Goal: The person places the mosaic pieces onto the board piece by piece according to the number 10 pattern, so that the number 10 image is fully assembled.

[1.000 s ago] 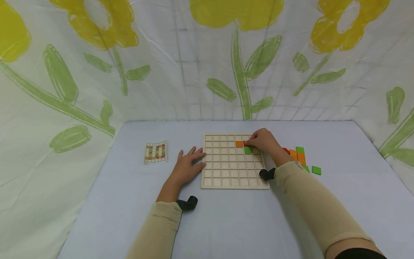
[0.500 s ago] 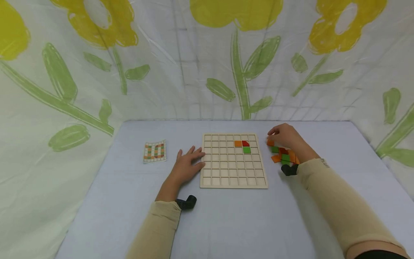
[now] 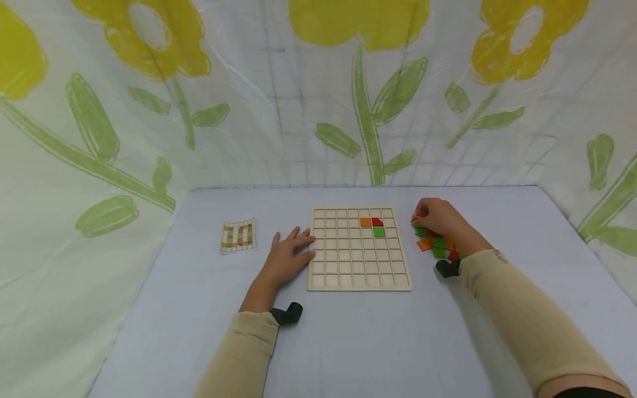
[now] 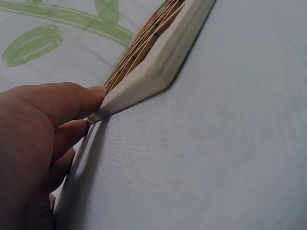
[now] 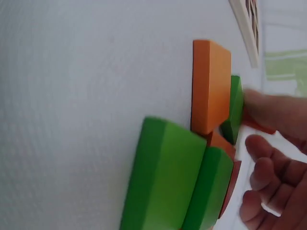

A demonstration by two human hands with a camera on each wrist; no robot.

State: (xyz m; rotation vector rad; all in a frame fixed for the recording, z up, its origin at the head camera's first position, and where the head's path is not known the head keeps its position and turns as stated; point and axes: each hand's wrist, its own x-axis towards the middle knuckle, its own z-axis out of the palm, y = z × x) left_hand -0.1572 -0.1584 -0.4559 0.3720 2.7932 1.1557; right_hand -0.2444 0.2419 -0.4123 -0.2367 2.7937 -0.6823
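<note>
A wooden grid board (image 3: 343, 250) lies mid-table. In its upper right cells sit an orange square tile (image 3: 366, 222), a red tile with one rounded corner (image 3: 377, 221) and a green square tile (image 3: 379, 232). My left hand (image 3: 287, 256) rests spread at the board's left edge; in the left wrist view its thumb (image 4: 72, 99) touches the board's rim (image 4: 139, 86). Right of the board, my right hand (image 3: 439, 215) pinches an orange tile (image 3: 415, 219) at the far end of the tile pile. In the right wrist view, the thumb (image 5: 261, 106) partly covers that tile.
The loose pile holds several tiles, among them a green tile (image 3: 439, 243), an orange tile (image 5: 218, 86) and a red tile (image 3: 453, 256). A small card with a coloured grid pattern (image 3: 238, 236) lies left of the board. A flowered cloth (image 3: 249, 138) hangs behind the table.
My right hand has left the red tile in its cell and moved right to the pile, then lowered slightly onto an orange tile. The left hand stays at the board's edge.
</note>
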